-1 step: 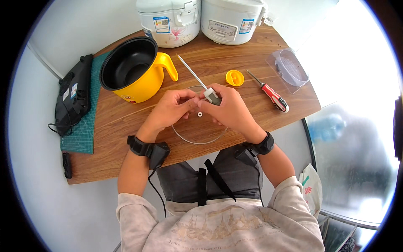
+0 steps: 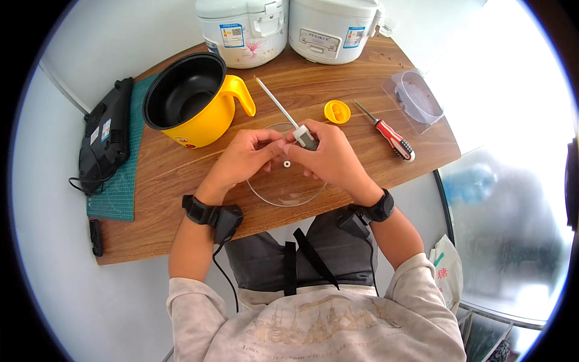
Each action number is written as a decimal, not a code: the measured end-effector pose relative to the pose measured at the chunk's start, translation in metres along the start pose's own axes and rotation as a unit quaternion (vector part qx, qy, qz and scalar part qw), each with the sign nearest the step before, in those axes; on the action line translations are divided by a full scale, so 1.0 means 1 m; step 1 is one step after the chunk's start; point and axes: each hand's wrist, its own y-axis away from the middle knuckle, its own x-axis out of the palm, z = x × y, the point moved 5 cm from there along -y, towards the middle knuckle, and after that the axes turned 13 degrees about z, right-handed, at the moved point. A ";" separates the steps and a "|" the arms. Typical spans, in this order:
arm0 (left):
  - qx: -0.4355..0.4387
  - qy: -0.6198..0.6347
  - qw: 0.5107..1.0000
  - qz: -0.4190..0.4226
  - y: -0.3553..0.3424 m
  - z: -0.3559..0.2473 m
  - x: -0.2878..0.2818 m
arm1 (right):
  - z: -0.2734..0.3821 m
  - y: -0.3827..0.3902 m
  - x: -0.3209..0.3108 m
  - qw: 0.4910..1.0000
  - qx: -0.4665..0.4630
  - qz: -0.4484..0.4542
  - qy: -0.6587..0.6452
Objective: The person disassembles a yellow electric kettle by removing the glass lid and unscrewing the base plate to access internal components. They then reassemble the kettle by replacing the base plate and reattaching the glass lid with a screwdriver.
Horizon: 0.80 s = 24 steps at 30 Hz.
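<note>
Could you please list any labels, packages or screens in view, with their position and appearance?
Blue-bordered rectangular sticker: front of left white rice cooker, far table edge.
Pale rectangular control label: front of right white rice cooker.
Small stickers: on black device, left.
Clear plastic blister package: right table edge.

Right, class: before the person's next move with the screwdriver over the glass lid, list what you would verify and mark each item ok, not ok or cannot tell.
1. Right hand grips the long screwdriver by its handle: ok.
2. Left hand steadies the work; its fingers meet the right hand at the handle: ok.
3. Glass lid lies flat on the wooden table, under both hands: ok.
4. Small white washer seated at the lid's centre hole: cannot tell.
5. Yellow knob within reach, beside the lid: ok.
6. Red-handled screwdriver lies clear of the hands: ok.
</note>
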 end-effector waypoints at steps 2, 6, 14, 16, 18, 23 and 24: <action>0.012 0.009 1.000 0.007 0.002 0.000 0.000 | -0.002 -0.001 -0.005 1.000 -0.007 0.004 -0.029; 0.045 -0.003 0.999 -0.025 0.007 -0.008 0.002 | -0.013 -0.005 -0.034 1.000 0.004 -0.015 0.006; 0.055 -0.167 0.977 -0.117 0.003 0.000 -0.013 | -0.038 -0.022 -0.103 0.985 0.077 -0.116 0.104; 0.073 -0.207 0.966 -0.136 0.004 -0.002 -0.014 | -0.040 -0.024 -0.105 0.985 0.081 -0.120 0.094; 0.078 -0.244 0.954 -0.153 0.006 -0.004 -0.014 | -0.037 -0.025 -0.102 0.985 0.085 -0.123 0.082; 0.084 -0.405 0.886 -0.208 0.013 -0.016 -0.012 | -0.036 -0.019 -0.106 0.985 0.070 -0.137 0.084; 0.079 -0.416 0.881 -0.209 0.015 -0.017 -0.011 | -0.035 -0.016 -0.105 0.985 0.072 -0.136 0.079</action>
